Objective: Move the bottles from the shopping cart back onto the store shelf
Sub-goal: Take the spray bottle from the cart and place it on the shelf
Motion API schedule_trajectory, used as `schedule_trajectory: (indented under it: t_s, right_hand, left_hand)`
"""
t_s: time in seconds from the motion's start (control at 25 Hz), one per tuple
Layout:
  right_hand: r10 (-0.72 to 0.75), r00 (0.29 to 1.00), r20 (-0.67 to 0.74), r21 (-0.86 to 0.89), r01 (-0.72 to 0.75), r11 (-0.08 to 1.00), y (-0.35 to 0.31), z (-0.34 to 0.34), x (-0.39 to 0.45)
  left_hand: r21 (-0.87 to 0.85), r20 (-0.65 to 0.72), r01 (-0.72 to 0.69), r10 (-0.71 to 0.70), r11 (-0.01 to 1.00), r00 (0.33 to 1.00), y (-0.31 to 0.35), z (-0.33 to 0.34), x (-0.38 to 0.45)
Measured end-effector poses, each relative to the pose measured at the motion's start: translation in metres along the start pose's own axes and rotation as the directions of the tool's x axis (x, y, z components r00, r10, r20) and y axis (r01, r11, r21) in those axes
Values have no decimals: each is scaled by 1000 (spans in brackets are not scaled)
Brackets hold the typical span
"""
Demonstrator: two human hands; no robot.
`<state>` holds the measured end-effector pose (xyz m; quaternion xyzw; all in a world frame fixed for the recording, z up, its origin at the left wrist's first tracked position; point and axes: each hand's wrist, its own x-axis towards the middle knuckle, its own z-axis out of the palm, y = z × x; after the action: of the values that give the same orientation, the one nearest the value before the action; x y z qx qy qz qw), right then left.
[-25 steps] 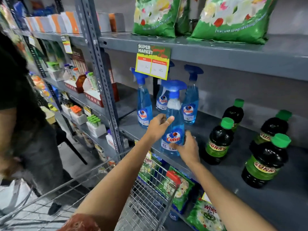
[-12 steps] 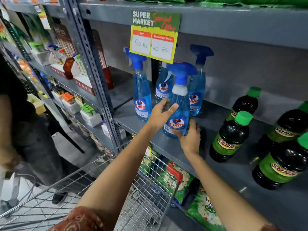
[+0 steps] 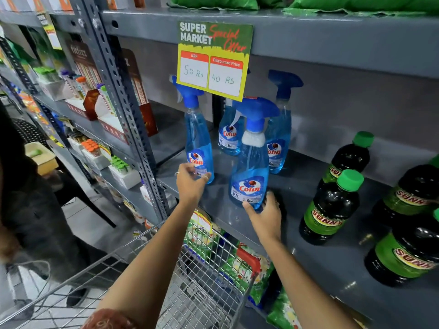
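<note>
The right hand [image 3: 266, 213] lay at the foot of the front spray bottle [image 3: 250, 172], just right of the frame's centre. Its thumb touched the bottle's lower front edge and its fingers curved round the right side of the base; whether it truly gripped or only steadied the bottle could not be told. The bottle stood upright on the grey shelf [image 3: 297, 224], near the front edge. The right forearm ran down to the lower right of the frame, bare to the elbow.

The left hand [image 3: 191, 184] was left of centre, its fingers loosely curled and part spread at the base of the leftmost spray bottle [image 3: 199, 148], the fingertips touching or nearly touching the label; no firm clasp showed. Rings sat on two fingers. The left forearm rose from the bottom centre, crossing above the wire shopping cart [image 3: 202, 293], whose red-capped corner lay below the shelf.

Two more blue spray bottles stood behind the front one. A price card [image 3: 213, 60] hung from the shelf above them. Dark bottles with green caps [image 3: 332, 207] stood well apart, on the right of the same shelf.
</note>
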<state>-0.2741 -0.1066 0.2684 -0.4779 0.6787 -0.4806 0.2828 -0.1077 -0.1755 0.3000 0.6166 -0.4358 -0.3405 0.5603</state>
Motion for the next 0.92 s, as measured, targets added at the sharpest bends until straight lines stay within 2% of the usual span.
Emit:
schedule_trajectory:
  t_s: [0.16, 0.28, 0.48, 0.92]
  right_hand:
    - [-43, 999, -11, -37, 42, 998, 5, 4, 3]
    - [-59, 998, -25, -45, 58, 997, 6, 6, 7]
    - [-81, 997, -10, -95, 80, 992, 7, 11, 10]
    - [-88, 996, 3, -146, 88, 985, 7, 13, 12]
  left_hand:
    - [96, 100, 2, -11, 995, 995, -22, 2, 26]
    - [174, 116, -40, 20, 984, 993, -29, 2, 36]
    - [67, 63, -50, 46, 997, 997, -25, -1, 40]
    - [56, 71, -74, 70, 996, 995, -28, -1, 41]
